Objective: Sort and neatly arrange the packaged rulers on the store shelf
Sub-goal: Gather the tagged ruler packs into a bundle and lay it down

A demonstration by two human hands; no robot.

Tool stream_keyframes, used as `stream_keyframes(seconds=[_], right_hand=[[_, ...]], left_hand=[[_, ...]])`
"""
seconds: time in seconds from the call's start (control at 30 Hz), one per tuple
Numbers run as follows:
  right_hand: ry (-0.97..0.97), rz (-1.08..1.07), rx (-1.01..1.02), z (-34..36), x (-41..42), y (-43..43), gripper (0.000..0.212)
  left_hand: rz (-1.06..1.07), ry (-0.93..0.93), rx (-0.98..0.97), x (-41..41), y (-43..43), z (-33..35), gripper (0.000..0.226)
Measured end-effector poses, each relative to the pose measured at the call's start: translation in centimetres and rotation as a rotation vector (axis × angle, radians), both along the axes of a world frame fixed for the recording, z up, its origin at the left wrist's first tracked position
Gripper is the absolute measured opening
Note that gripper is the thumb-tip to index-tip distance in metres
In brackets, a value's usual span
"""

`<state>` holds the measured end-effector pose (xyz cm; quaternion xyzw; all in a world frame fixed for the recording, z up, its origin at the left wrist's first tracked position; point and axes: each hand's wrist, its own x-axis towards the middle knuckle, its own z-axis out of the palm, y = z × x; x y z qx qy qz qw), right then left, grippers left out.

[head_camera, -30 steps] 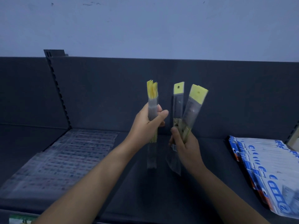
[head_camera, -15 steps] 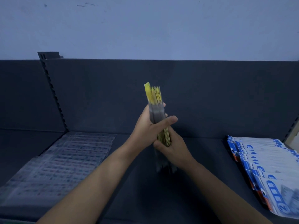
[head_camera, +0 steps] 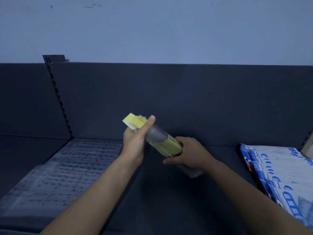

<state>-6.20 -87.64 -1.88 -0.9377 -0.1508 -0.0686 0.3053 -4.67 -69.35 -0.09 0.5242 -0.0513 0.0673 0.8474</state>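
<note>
Both hands are holding one thick bundle of clear-sleeved rulers with yellow header cards (head_camera: 158, 139), tilted so the yellow ends are pointing up and to the left, above the dark grey metal store shelf (head_camera: 169, 200). The left hand (head_camera: 135, 141) is wrapping around the upper part, thumb lying along the sleeves just below the yellow cards; the right hand (head_camera: 189, 154) is closing around the lower end, where the clear sleeve tails are poking out beneath it.

As a judgement, the gathering looks done: this bundle is squared into one stack but is not yet lying on the shelf, so placing it is left. A flat row of clear plastic packets with fine printing (head_camera: 64, 173) is already lying on the left of the shelf, and a fanned pile of white-and-blue printed packages (head_camera: 279, 175) is sitting on the right. The bare middle strip between them is looking open, with nothing blocking a set-down there.
</note>
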Motion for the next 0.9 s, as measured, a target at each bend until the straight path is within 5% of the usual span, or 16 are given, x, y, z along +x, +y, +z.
stream_keyframes(seconds=[0.1,0.33,0.67,0.77,0.83,0.9], right_hand=[[0.029,0.023,-0.223,0.3,1.0,-1.0,0.043],[0.169,0.114,-0.338,-0.7,3.1,-1.3,0.046],[0.168,0.124,-0.412,-1.3,4.3,-1.1,0.057],[0.169,0.136,-0.416,-0.9,4.3,-1.2,0.063],[0.147,0.122,-0.433,-1.1,3.9,-1.5,0.076],[0.032,0.099,-0.493,-2.0,3.2,-1.6,0.076]], left_hand=[[0.083,0.137,0.059,1.6,1.4,-1.4,0.062],[0.248,0.135,0.737,4.4,2.3,-5.0,0.030],[0.088,0.185,1.555,4.4,2.9,-4.2,0.051],[0.317,0.005,1.952,3.7,1.9,-4.3,0.061],[0.295,-0.330,1.931,3.3,1.7,-4.1,0.055],[0.027,-0.568,1.793,2.9,1.7,-4.4,0.048]])
